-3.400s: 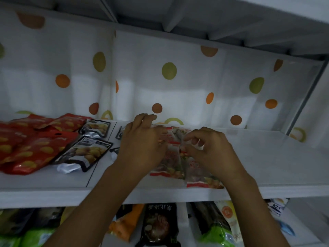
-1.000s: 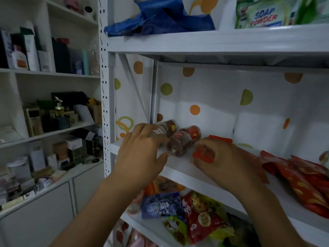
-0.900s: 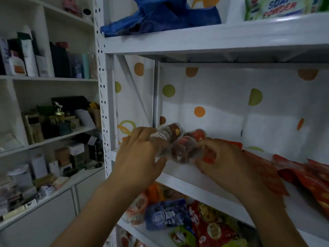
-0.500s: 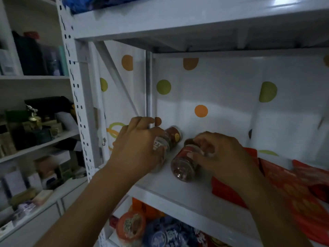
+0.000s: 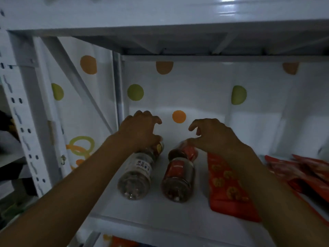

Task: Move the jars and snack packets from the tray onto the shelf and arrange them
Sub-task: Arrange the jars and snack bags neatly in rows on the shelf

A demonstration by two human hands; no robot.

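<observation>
Two clear jars lie on their sides on the white shelf board (image 5: 160, 216), bottoms toward me. The left jar (image 5: 135, 175) has a white label; the right jar (image 5: 178, 177) has a red label and holds dark contents. My left hand (image 5: 140, 132) hovers over the left jar's lid end, its fingers loosely curled in the air and closed on nothing. My right hand (image 5: 213, 136) is over the right jar's lid end, thumb near the red lid, fingers curled and spread. A red snack packet (image 5: 226, 189) lies flat just right of the jars, partly under my right forearm.
More red packets (image 5: 306, 175) lie on the shelf at the far right. A perforated white upright (image 5: 23, 113) and a diagonal brace bound the left side. The upper shelf (image 5: 160, 24) hangs low overhead. A spotted white backing closes the rear.
The view has come closer to the shelf's left corner. Both jars now rest on the board, and both hands have loosened off them and lifted toward the lid ends.
</observation>
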